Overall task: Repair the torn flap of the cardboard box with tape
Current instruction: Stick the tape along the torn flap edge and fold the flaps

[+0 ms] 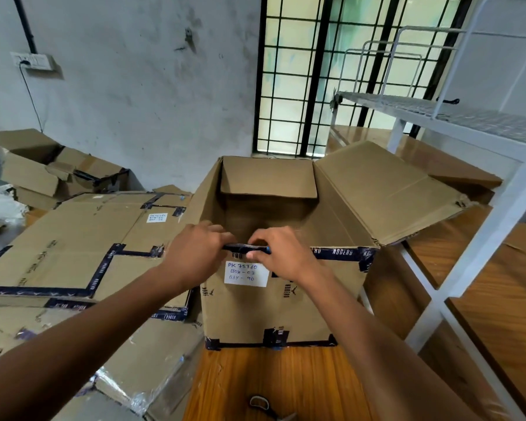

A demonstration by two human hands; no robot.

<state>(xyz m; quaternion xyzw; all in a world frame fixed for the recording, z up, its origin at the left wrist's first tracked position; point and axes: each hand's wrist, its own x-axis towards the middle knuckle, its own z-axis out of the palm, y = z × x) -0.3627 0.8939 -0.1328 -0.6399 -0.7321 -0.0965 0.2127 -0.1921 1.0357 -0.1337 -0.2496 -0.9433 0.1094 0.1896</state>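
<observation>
An open brown cardboard box (280, 311) stands on the wooden floor, with a white handwritten label (246, 274) on its near wall. Dark blue printed tape (340, 253) runs along its near top edge. My left hand (195, 256) and my right hand (281, 253) meet at that near edge, fingers curled over it and pinching the tape strip between them. The right flap (386, 189) is folded outward and the far flap (268, 177) hangs inward. The near flap itself is hidden by my hands.
Flattened and stacked cardboard boxes (82, 250) crowd the left side. A white metal rack (468, 123) stands at right over wooden boards. A barred window (325, 74) is behind the box. A pair of scissors (261, 404) lies on the floor near the bottom edge.
</observation>
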